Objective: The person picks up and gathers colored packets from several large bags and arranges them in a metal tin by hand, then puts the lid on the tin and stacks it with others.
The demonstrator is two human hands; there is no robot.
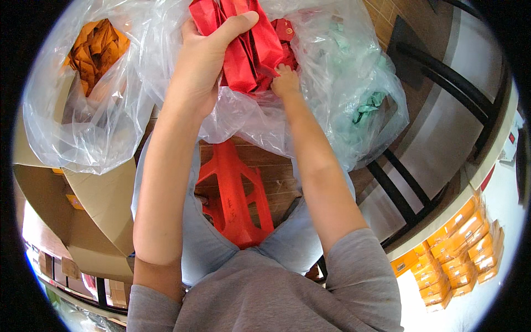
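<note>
Red folded paper bags [249,50] are gripped in my left hand [215,45], its thumb lying over their upper side. At the lower right corner of the red bags is my right hand [285,81], its fingers bent against them; whether it grips them cannot be told. Behind and beside them, more red items [284,31] lie in an open clear plastic bag [253,120]. To the left, another clear plastic bag [99,145] holds crumpled orange paper pieces [97,52]. On the right, a clear plastic bag [390,128] contains light green pieces [369,106].
A red plastic stool [236,199] stands between my legs. Open cardboard boxes [95,207] are at the left. At the right are a table's black metal legs [448,79], with stacks of wrapped orange boxes [452,257] on the white surface at the lower right.
</note>
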